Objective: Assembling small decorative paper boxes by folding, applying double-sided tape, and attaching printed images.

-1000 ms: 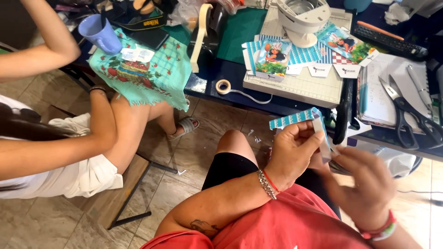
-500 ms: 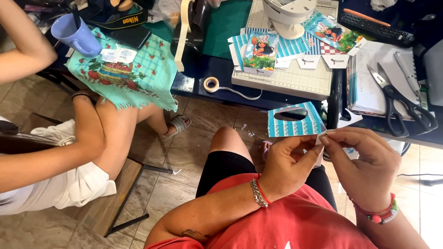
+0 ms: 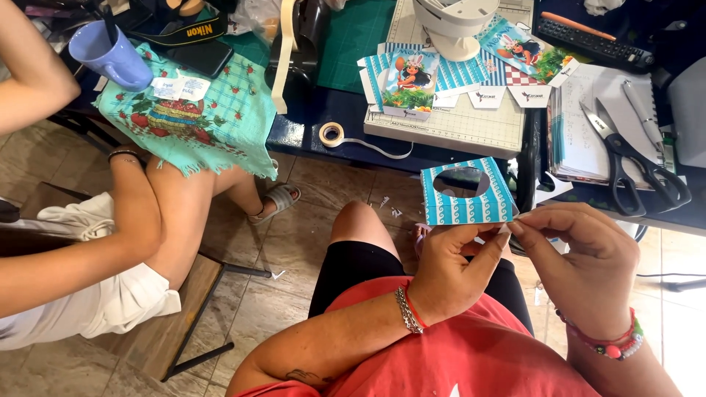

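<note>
I hold a blue-and-white striped paper box piece (image 3: 466, 195) with an oval window above my lap. My left hand (image 3: 448, 268) grips its lower edge from below. My right hand (image 3: 585, 257) pinches its lower right corner with thumb and forefinger. Both hands sit just below the edge of the dark blue table (image 3: 309, 121).
On the table lie a white cutting board (image 3: 456, 125) with printed box pieces (image 3: 408, 81), a roll of tape (image 3: 331, 134), black scissors (image 3: 625, 158), a notebook (image 3: 588, 132) and a teal cloth (image 3: 198, 110) with a purple mug (image 3: 110, 55). Another person (image 3: 88, 242) sits at left.
The striped piece has turned to face me flat and risen slightly. My hands have shifted their pinch to its bottom edge and right corner.
</note>
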